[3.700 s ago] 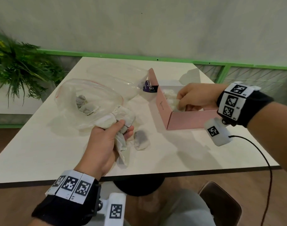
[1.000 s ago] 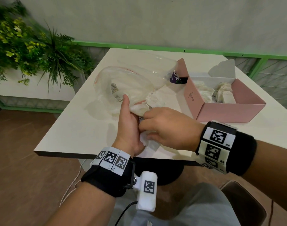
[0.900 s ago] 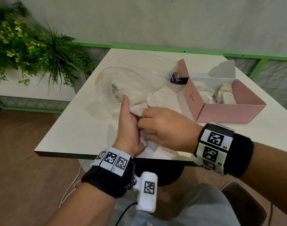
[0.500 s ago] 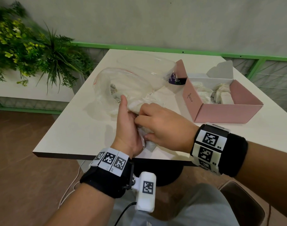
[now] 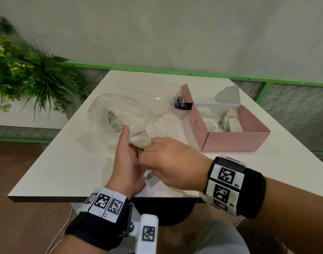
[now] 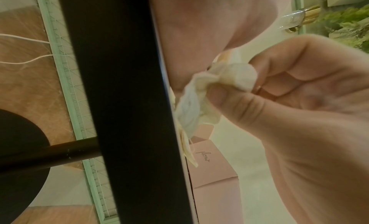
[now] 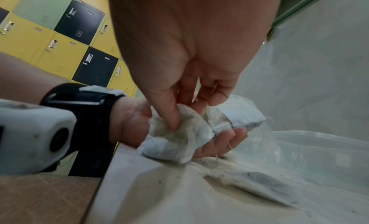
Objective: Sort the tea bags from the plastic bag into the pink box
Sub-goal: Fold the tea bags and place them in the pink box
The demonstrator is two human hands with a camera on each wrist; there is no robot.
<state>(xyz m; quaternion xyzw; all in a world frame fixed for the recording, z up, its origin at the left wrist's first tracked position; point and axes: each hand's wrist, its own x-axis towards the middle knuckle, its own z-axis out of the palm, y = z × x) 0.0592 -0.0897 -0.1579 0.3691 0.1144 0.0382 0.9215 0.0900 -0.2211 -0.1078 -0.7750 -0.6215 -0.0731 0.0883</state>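
Note:
My left hand (image 5: 128, 149) is at the table's near edge, thumb up, its fingers curled round a bunch of white tea bags (image 6: 223, 79). My right hand (image 5: 166, 158) has come up against it, and its thumb and fingers (image 7: 171, 117) pinch one tea bag (image 7: 179, 137) of that bunch. Another tea bag (image 5: 151, 180) hangs below the two hands. The clear plastic bag (image 5: 120, 109) lies just beyond my left hand, with a few tea bags (image 5: 118, 123) still inside. The open pink box (image 5: 230, 142) stands to the right and holds several tea bags (image 5: 211, 120).
A second clear plastic bag (image 5: 149, 88) with a purple label (image 5: 181, 105) lies behind the first, against the box's raised flap. The white table (image 5: 65, 162) ends in a dark front edge under my wrists. A green plant (image 5: 28, 77) stands off to the left.
Since 3.7 s ago my right hand has left the pink box and come back to my left hand. Over the last second its fingers have worked further into the bunch.

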